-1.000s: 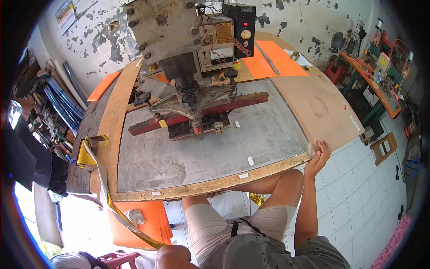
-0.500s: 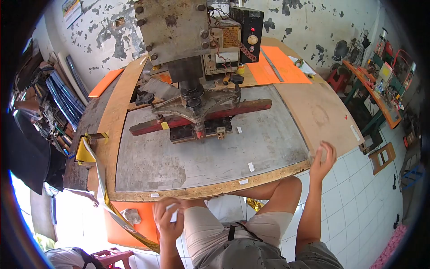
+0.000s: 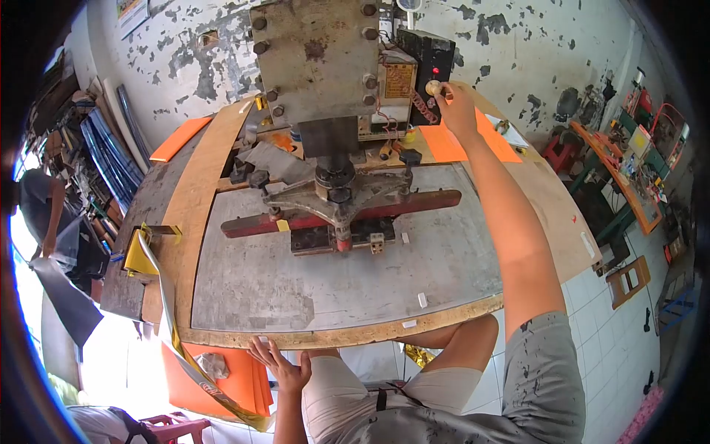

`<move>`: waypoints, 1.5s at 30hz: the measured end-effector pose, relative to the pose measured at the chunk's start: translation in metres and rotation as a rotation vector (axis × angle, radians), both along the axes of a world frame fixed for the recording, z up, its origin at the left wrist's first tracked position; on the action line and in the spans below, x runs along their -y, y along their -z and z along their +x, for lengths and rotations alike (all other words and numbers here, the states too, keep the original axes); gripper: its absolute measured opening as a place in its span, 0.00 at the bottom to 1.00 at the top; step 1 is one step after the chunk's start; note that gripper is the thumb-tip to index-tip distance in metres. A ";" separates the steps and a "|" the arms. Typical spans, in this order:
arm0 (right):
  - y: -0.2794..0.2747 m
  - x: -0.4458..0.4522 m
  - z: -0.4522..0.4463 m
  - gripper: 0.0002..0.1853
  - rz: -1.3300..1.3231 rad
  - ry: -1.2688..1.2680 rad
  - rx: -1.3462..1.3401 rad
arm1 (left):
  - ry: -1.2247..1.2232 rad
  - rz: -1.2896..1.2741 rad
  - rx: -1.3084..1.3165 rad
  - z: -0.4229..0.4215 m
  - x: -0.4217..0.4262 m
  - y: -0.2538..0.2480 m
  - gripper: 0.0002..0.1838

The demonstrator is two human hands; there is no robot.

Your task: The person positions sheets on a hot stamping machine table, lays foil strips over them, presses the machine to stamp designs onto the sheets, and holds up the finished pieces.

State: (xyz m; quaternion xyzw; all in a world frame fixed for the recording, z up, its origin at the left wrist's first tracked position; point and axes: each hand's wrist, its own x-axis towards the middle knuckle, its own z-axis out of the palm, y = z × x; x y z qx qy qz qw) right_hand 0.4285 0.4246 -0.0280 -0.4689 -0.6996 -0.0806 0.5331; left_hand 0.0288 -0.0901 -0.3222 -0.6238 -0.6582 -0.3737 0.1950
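My right hand point(image 3: 456, 111) reaches up to the black control box point(image 3: 433, 55), its fingers closed on the round pale knob point(image 3: 433, 87). My left hand point(image 3: 285, 368) has its fingers spread and touches the front wooden edge point(image 3: 355, 337) near a small white strip. Between my arms lies the grey metal plate point(image 3: 355, 288). Over it stands the press head point(image 3: 338, 196) with a long red bar point(image 3: 433, 200). A yellow tag point(image 3: 283, 226) sits on the bar's left part.
Gold foil point(image 3: 140, 255) hangs from a bracket at the left and trails down past the table edge. Orange sheets point(image 3: 497, 139) lie at the back right, and more point(image 3: 244, 377) are below the front edge. Another person point(image 3: 48, 214) is at far left, holding dark material.
My right hand has gone from the table's right corner up to the knob. My left hand came into view and moved onto the front edge. The other person now shows dark material in hand.
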 end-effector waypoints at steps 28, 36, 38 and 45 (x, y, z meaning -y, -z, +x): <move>-0.008 -0.015 -0.008 0.10 0.016 -0.006 -0.082 | 0.008 -0.023 0.015 0.001 0.000 0.006 0.55; -0.007 -0.019 -0.004 0.11 -0.010 -0.013 -0.044 | 0.016 -0.062 0.045 0.000 0.005 0.008 0.59; -0.006 -0.019 0.003 0.12 -0.023 -0.059 -0.024 | 0.024 -0.078 0.038 -0.001 0.006 0.002 0.60; 0.017 0.109 0.043 0.10 -0.099 -0.037 0.094 | -0.017 -0.016 0.242 -0.001 0.056 0.016 0.34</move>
